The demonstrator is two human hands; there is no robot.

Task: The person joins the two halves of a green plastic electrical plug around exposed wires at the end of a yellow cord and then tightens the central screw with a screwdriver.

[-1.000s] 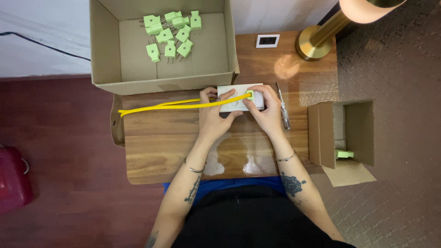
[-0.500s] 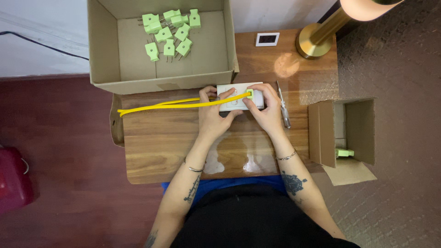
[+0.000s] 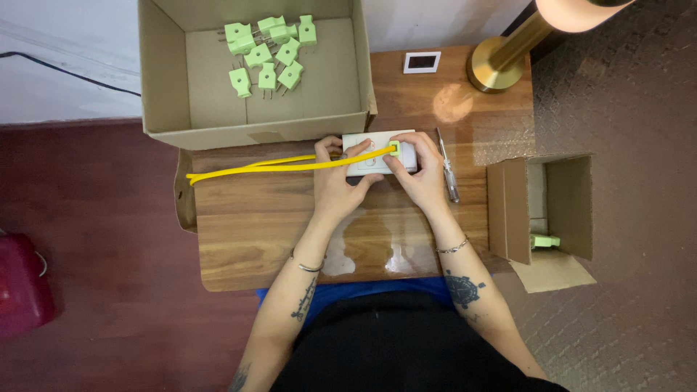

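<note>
**Head view: both hands on the white socket block**

Head camera shows me the white socket block (image 3: 377, 152) at upper centre of the wooden table (image 3: 276, 232). My left hand (image 3: 340, 181) presses on it. My right hand (image 3: 417, 170) pinches the green plug (image 3: 395, 149) of the yellow cable (image 3: 254, 168), which runs left. A screwdriver (image 3: 449, 170) lies just right. Green plugs (image 3: 268, 51) fill the large cardboard box (image 3: 163, 87) at upper left.

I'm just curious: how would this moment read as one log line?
left hand: on white socket block | right hand: pressing green plug | yellow cord: trailing left
</note>
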